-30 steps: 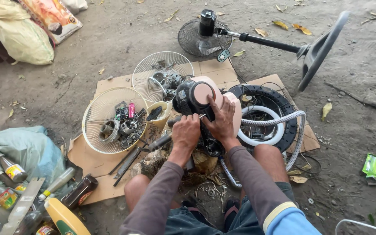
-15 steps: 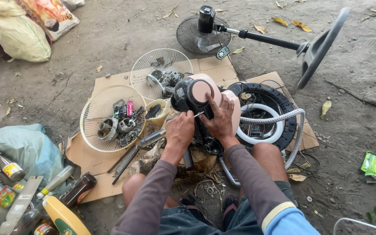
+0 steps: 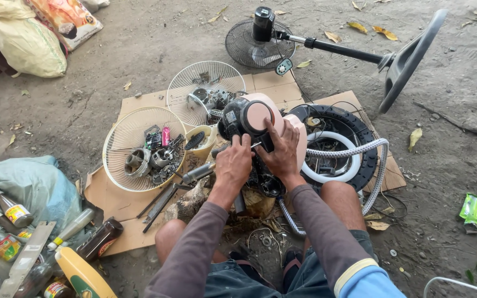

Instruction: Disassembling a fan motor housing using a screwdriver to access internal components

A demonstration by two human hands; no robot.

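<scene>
A pink and black fan motor housing point(image 3: 252, 117) stands in front of my knees on a sheet of cardboard point(image 3: 118, 201). My right hand point(image 3: 281, 152) grips the housing's right side, fingers spread over its pink shell. My left hand point(image 3: 234, 165) is closed on a thin tool whose tip rests against the housing's lower front. Both forearms wear brown sleeves. The underside of the housing is hidden behind my hands.
Two wire fan guards point(image 3: 142, 148) point(image 3: 205, 91) lie left, holding loose metal parts. A black tyre with a white ring point(image 3: 335, 149) and a braided hose sit right. A toppled pedestal fan point(image 3: 316, 44) lies behind. Bottles and bags point(image 3: 23, 221) crowd the lower left.
My hands have shifted slightly on the motor housing, and the housing has turned a little. The view has moved a little closer.
</scene>
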